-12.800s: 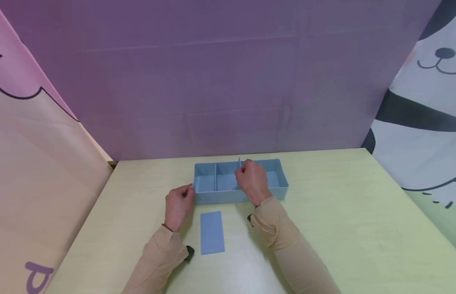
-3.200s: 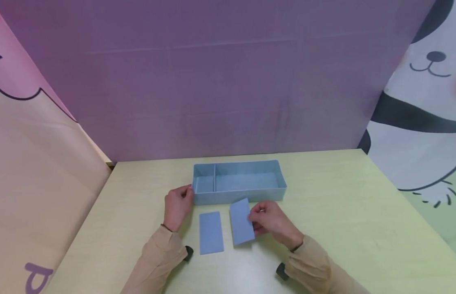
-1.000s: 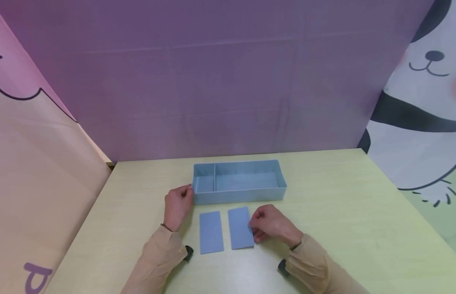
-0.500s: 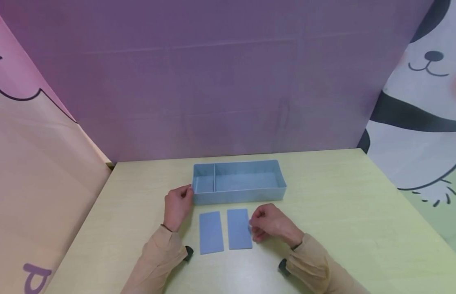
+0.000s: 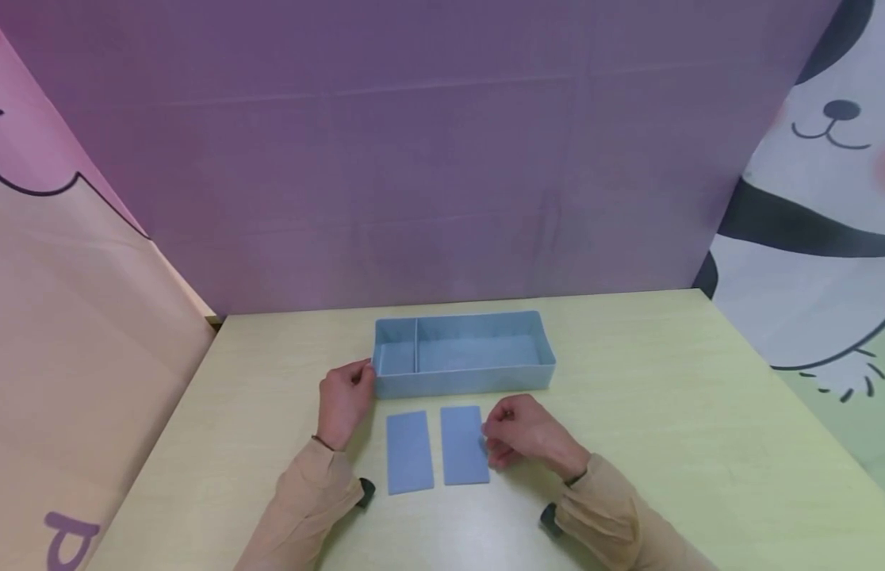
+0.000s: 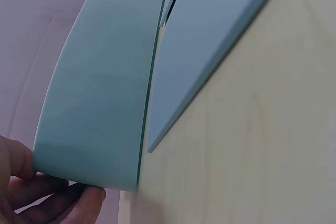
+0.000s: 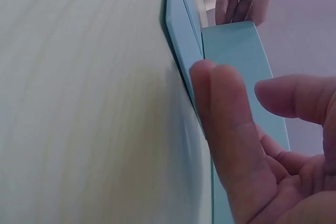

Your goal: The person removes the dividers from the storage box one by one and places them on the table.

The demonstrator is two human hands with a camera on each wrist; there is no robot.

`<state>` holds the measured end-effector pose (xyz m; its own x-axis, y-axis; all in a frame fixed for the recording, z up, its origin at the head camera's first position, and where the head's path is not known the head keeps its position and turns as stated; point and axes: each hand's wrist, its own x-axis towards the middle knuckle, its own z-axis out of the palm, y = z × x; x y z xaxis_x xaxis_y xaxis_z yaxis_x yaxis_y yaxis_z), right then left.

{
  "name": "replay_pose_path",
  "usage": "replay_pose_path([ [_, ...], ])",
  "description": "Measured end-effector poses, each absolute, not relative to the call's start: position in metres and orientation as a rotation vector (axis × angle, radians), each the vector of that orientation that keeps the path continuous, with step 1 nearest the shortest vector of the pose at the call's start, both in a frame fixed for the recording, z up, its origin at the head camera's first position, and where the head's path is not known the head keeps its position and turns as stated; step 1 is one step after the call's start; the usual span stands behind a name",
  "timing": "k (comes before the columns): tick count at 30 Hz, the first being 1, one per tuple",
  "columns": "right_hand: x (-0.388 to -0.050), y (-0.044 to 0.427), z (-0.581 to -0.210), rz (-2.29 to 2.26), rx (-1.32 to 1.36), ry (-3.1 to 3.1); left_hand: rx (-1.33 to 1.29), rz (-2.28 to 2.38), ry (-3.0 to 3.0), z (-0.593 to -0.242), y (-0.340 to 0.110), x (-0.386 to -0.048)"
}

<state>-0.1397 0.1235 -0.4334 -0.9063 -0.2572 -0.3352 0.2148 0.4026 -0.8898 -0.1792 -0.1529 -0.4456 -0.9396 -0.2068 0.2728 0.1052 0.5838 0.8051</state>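
Observation:
A light-blue storage box [image 5: 464, 382] stands on the table, with one upright divider [image 5: 417, 346] near its left end. At the box's left front corner, my left hand [image 5: 346, 403] grips the edge; the left wrist view shows its thumb and fingers [image 6: 86, 205] against the end wall. Two flat blue divider panels lie side by side in front of the box: a left panel [image 5: 410, 452] and a right panel [image 5: 464, 446]. Just beside the right panel's right edge is my right hand [image 5: 528, 432]. Its thumb and fingers are apart in the right wrist view, holding nothing.
The pale wooden table [image 5: 664, 444] extends on both sides of the box. A purple backdrop [image 5: 442, 182] rises behind its far edge, with printed cloths [image 5: 806, 301] at the sides. Black wrist cameras [image 5: 549, 519] hang under both sleeves.
Earlier my right hand was at a second divider inside the box. It then held that panel tilted before the box, laid it flat and released it. My left hand has stayed put.

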Motion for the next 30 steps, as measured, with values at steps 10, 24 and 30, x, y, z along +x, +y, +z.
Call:
replay_pose_path([
  [10,-0.140,0.126,-0.432,-1.574,-0.091,2.236,0.068,-1.305,-2.469,-0.446,-0.153,-0.179],
  [24,-0.134,0.124,-0.413,-1.639,-0.313,2.270,0.067,-1.303,-2.479,-0.444,-0.153,-0.178],
  [30,-0.127,0.120,-0.402,-1.565,-0.391,2.363,0.065,-1.292,-2.473,-0.445,-0.153,-0.179],
])
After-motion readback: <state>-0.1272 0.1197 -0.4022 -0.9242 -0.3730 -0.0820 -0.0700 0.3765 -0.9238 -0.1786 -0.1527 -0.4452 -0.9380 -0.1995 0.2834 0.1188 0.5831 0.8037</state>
